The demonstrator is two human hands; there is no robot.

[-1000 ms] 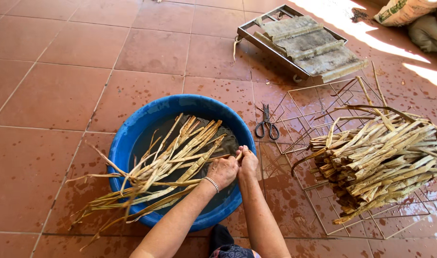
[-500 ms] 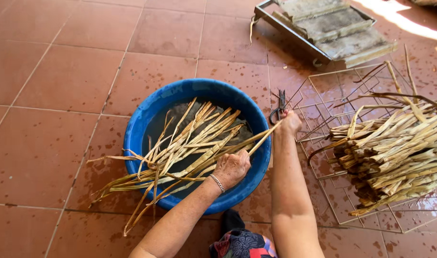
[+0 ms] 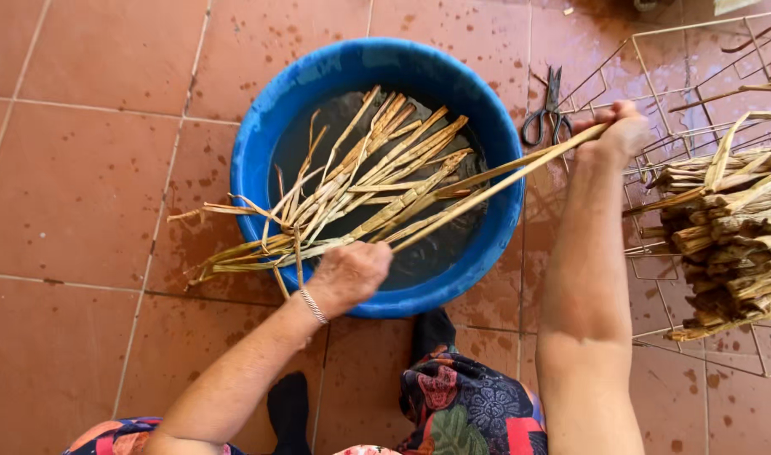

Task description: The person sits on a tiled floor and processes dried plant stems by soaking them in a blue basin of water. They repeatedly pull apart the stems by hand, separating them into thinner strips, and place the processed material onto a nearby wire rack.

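Observation:
A round blue basin (image 3: 259, 143) holds dark water and several long, tan plant strips (image 3: 377, 173) that hang over its left rim. My left hand (image 3: 350, 274), with a bracelet at the wrist, presses down on the strips at the basin's near rim. My right hand (image 3: 618, 128) is stretched past the basin's right rim and grips the far end of one long strip (image 3: 495, 187). That strip runs taut and slanting from the water up to my right hand.
Black scissors (image 3: 547, 109) lie on the wet red tile floor (image 3: 74, 185) beyond the basin. A wire rack (image 3: 705, 50) at the right carries a thick bundle of dried strips (image 3: 730, 236). My patterned clothing and dark sock show at the bottom.
My right hand left the basin's near rim and drew one strip out to the right, towards the wire rack. The left hand stayed on the strips. The camera has tilted closer over the basin.

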